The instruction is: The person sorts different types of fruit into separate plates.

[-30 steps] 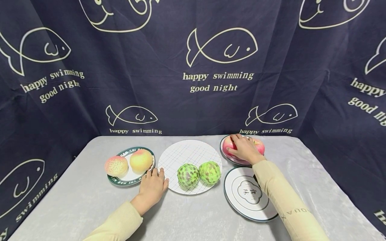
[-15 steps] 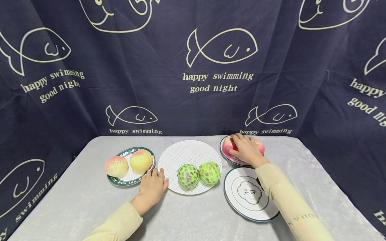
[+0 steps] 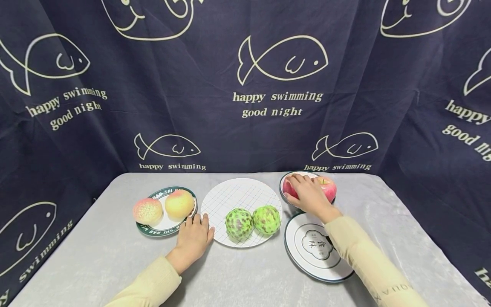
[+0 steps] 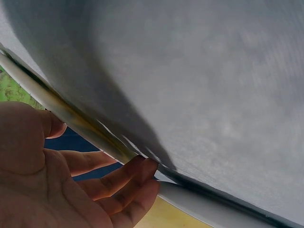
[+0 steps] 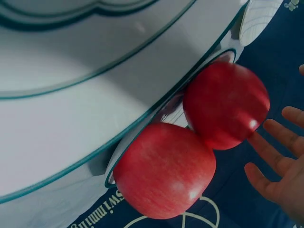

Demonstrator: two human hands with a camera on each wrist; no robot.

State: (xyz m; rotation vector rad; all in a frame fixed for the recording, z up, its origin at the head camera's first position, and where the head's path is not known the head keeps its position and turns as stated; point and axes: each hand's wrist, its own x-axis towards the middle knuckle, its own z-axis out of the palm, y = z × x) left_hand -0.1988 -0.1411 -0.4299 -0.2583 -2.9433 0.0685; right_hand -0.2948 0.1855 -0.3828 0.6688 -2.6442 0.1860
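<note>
In the head view my right hand (image 3: 310, 197) is over the left red apple (image 3: 288, 186), which it partly covers. The right wrist view shows its fingers spread loosely at the side of the darker apple (image 5: 225, 105), one fingertip at or very near the skin. A second apple (image 3: 328, 187) touches the first; both sit on a small green-rimmed plate (image 3: 283, 197). My left hand (image 3: 193, 238) rests palm down between a round checked plate (image 3: 238, 187) and an oval green-rimmed plate (image 3: 143, 230). Its fingers bend slightly at the plates' edges, holding nothing.
Two green speckled fruits (image 3: 239, 223) lie on the checked plate. A pair of peaches (image 3: 148, 212) sits on the oval plate. In front of the apples is a white plate (image 3: 316, 264) with dark writing, partly under my right sleeve. A dark blue fish-print cloth (image 3: 268, 136) hangs behind.
My right hand has shifted slightly left and towards me over the left apple, showing more of the right apple. The left hand stays put.
</note>
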